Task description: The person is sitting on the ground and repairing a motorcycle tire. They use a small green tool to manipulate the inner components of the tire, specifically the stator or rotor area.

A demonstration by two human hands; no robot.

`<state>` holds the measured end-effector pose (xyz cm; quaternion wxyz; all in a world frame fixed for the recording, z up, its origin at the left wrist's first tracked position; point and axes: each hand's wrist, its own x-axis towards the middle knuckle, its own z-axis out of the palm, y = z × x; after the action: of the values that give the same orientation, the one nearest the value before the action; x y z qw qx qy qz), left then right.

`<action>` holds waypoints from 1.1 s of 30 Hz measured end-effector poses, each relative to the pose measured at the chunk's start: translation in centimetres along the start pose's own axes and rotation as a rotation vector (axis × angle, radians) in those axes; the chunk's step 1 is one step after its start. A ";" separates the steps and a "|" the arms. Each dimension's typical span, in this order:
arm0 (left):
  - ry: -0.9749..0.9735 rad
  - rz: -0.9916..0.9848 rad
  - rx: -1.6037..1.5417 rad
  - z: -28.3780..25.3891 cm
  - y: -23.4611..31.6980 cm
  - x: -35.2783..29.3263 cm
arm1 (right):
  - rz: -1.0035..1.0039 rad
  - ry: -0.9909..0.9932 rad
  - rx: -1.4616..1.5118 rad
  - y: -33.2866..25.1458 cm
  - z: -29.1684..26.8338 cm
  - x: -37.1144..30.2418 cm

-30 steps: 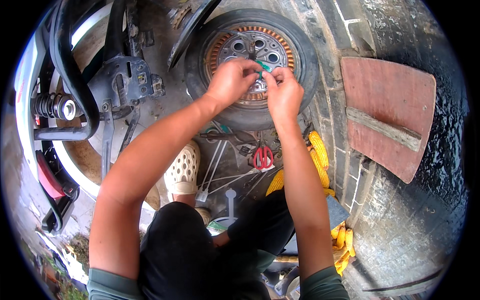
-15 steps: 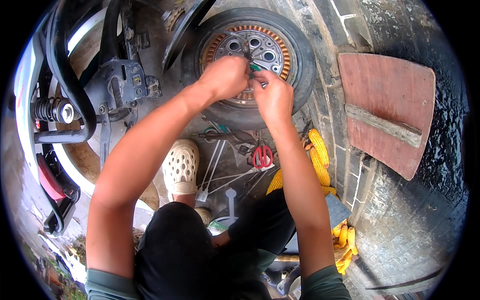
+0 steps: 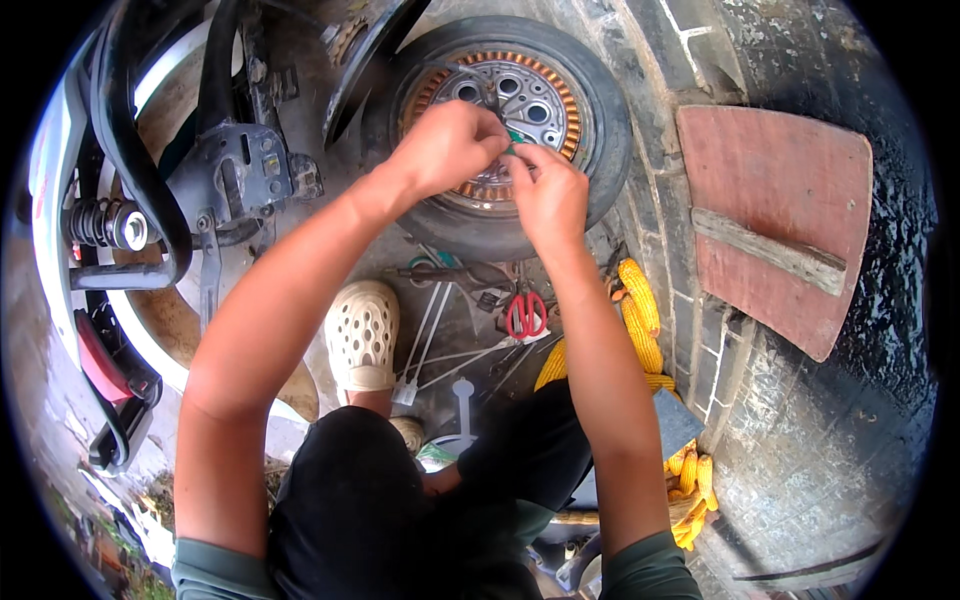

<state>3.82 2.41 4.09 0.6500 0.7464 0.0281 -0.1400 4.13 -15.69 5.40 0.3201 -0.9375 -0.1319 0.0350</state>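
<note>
- The short sleeves (image 3: 222, 568) were dark grey-green, ending above the elbows.
- The left hand (image 3: 450, 148) and right hand (image 3: 553, 192) were bare.
- The trousers (image 3: 350, 490) were black.
- One clog (image 3: 362, 330) was cream, round-toed and perforated.
- The other shoe (image 3: 408, 431), mostly hidden, seemed similarly pale.
</note>
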 end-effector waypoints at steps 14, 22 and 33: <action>0.177 -0.337 -0.503 3.6 0.1 -0.9 | 0.197 -0.217 0.008 0.1 -0.8 1.3; 0.161 -0.585 -1.164 3.5 -0.7 -1.0 | 0.248 -0.229 0.005 -0.2 -1.0 2.1; 0.285 -0.265 -0.811 4.6 -2.0 -2.1 | 0.255 -0.121 -0.061 -0.9 -1.1 2.9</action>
<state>0.57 -1.51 2.17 0.8561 0.4332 0.2651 -0.0956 6.89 -14.84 6.88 0.2757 -0.9522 -0.0316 0.1278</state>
